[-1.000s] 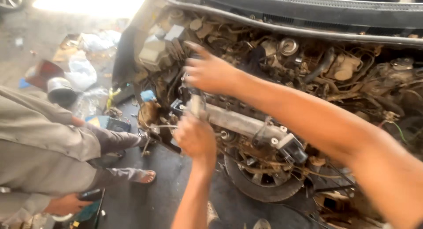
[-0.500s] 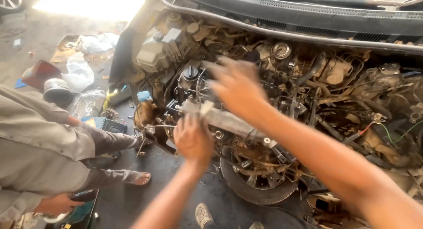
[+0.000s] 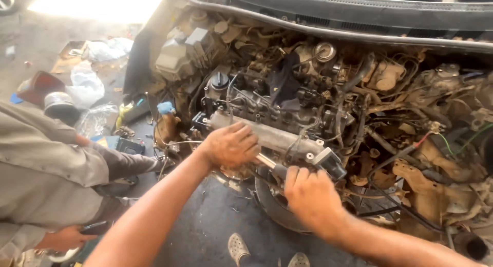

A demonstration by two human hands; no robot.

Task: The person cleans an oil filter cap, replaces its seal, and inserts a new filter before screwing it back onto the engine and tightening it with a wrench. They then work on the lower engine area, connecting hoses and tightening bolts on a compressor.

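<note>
Open, grimy engine bay: both hands, left hand and right hand, have fingers closed on a tool at the engine front; stiff, likely oily, best gripped along its shaft.

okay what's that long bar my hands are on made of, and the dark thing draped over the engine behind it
The bar looks like cast metal, probably aluminium: dull pale grey, matte, grimy. The left hand rests on it; the right hand is just below its end. The dark thing looks like cloth, a navy rag: it sags in soft folds without shine.
</note>
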